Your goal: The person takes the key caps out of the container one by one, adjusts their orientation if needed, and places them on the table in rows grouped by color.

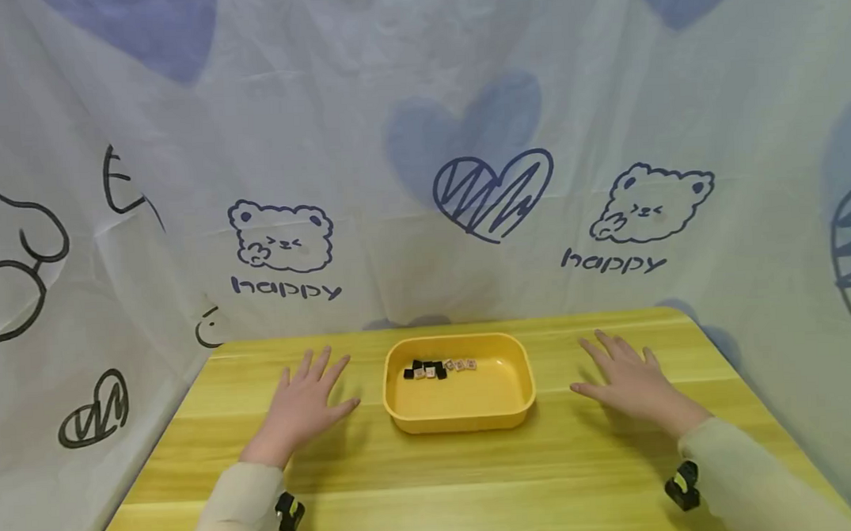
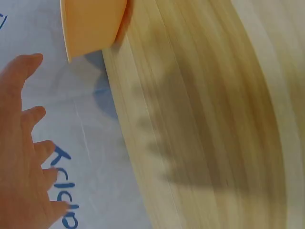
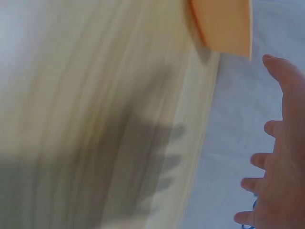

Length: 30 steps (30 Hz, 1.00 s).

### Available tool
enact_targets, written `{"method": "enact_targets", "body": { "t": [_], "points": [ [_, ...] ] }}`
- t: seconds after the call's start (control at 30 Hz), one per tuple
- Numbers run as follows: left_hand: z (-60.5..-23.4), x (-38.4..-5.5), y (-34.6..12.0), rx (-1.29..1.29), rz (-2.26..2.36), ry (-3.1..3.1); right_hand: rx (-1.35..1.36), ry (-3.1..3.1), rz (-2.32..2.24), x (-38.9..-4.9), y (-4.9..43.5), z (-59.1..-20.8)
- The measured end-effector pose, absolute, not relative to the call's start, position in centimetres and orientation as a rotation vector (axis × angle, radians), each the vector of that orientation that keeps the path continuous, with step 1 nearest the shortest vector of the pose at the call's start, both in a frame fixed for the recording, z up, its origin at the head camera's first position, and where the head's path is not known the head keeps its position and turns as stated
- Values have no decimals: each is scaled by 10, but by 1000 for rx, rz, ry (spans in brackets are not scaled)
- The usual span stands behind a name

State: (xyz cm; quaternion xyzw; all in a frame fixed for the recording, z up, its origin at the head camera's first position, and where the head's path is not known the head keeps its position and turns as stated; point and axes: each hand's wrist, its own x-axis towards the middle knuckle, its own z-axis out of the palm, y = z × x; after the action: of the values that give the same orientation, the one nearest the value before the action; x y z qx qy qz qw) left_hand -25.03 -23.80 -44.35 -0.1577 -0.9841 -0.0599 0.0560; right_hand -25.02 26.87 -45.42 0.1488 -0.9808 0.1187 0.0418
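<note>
A yellow rectangular tray (image 1: 461, 424) stands on the wooden table in the head view. Inside it, toward the back left, sits a cluster of small black cubes (image 1: 440, 372) and pale cubes (image 1: 471, 365) with faint marks on them. To the left of the tray my left hand (image 1: 306, 401) hovers over the table, fingers spread, holding nothing. My right hand (image 1: 626, 379) is held likewise on the tray's right side, its thumb pointing at the tray. Both wrist views show a hand's shadow on the wood and an end of the tray (image 2: 93, 26).
The yellow wood-grain table (image 1: 449, 486) narrows toward its far edge. Behind it and at both sides hangs a pale curtain (image 1: 381, 220) printed with hearts, bears and lettering. Black wrist mounts (image 1: 290, 512) sit below both wrists.
</note>
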Motion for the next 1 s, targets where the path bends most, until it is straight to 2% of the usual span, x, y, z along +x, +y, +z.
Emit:
{"method": "enact_targets", "body": {
  "t": [0.37,0.67,1.0],
  "points": [
    [-443,-269,-213,-533,-647,-3063,566,-2970,519,-270,224,-441],
    [-456,-279,-203,-542,-909,-3054,670,-2973,750,-283,177,-437],
    [-478,-281,-205,-437,-1540,-2952,748,-3034,722,-291,146,-434]
  ]
}}
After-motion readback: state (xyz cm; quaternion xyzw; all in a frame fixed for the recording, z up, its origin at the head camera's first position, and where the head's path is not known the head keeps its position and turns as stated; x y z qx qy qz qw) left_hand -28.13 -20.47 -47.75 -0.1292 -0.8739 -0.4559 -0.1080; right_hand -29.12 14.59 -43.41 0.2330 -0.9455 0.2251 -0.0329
